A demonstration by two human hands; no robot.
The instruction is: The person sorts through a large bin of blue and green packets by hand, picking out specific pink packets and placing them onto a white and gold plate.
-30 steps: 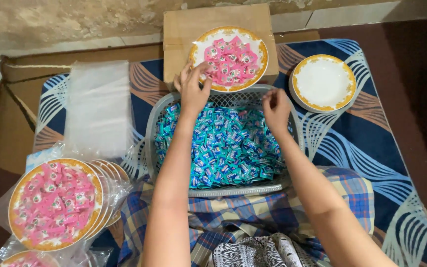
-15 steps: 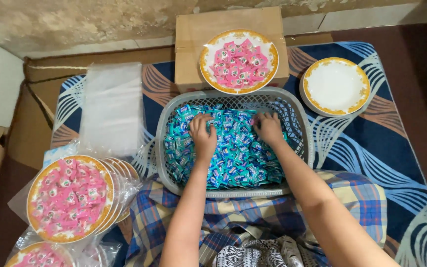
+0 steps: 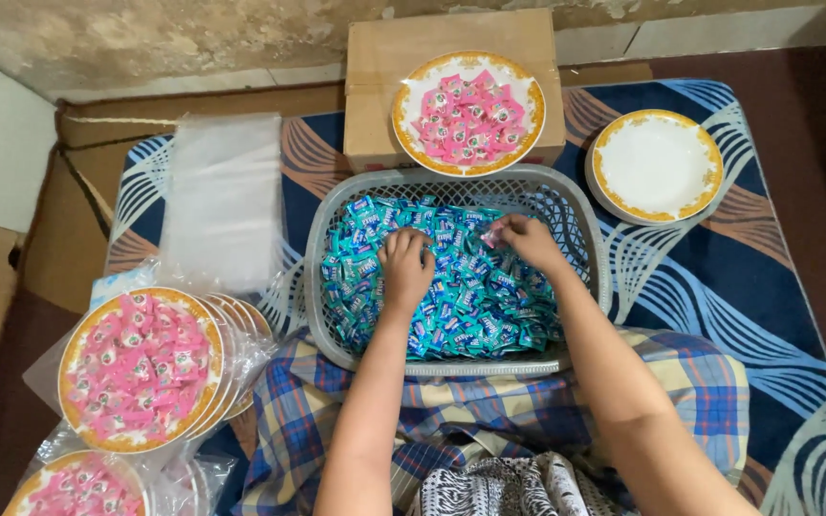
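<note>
Low in the frame's centre, a grey basket [image 3: 585, 229] of blue wrapped candies [image 3: 461, 296] is reached into. The left hand [image 3: 405, 269] is pressed knuckles-up into the pile, its grip hidden. A pink candy [image 3: 491, 236] is pinched by the right hand [image 3: 531, 241]. Beyond, at top centre, a plate of pink candies [image 3: 468, 113] is seen on a cardboard box [image 3: 375, 67].

Grey mesh basket [image 3: 580, 222], heaped blue wrapped candies [image 3: 470, 296]
</note>
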